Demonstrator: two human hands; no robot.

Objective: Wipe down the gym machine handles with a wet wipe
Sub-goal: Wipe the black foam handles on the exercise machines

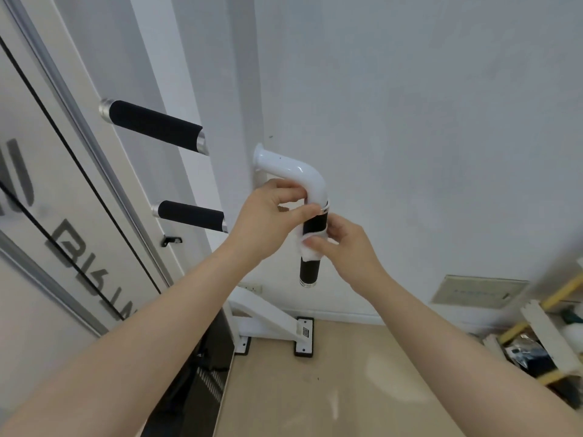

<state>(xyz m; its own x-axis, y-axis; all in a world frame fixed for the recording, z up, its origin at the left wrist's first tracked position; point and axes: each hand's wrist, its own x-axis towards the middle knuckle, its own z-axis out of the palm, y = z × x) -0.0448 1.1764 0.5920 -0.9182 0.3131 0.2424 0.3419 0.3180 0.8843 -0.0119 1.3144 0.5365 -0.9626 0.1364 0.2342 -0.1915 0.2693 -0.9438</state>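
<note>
Right now we have both hands on the bent handle (312, 228), the white tube that leaves the wall, turns down and ends in a black foam grip. Our left hand (268, 219) sits at the top of that grip, just under the bend, its fingers (303, 212) pinched lightly around the tube near the silver collar; we judge this is to steady the handle and perhaps pin the upper edge of the wipe, though that edge is partly hidden. Our right hand (344, 247) is lower on the grip, fingers closed on the wet wipe (310, 252), which is wrapped around the middle of the foam like a white band.

The wipe lies between our right fingertips and the grip, touching both. Black foam shows above it, up to the left hand, and below it, down to the silver end cap. Wrapping the wipe round lets one stroke reach the whole circumference, so we would guess the work is sliding or twisting along this grip, with the lower stretch yet to be covered.

Left of the bent handle, two more straight black handles, the upper (154, 126) and the lower (191, 215), stick out from the machine frame, well apart from our hands.
</note>
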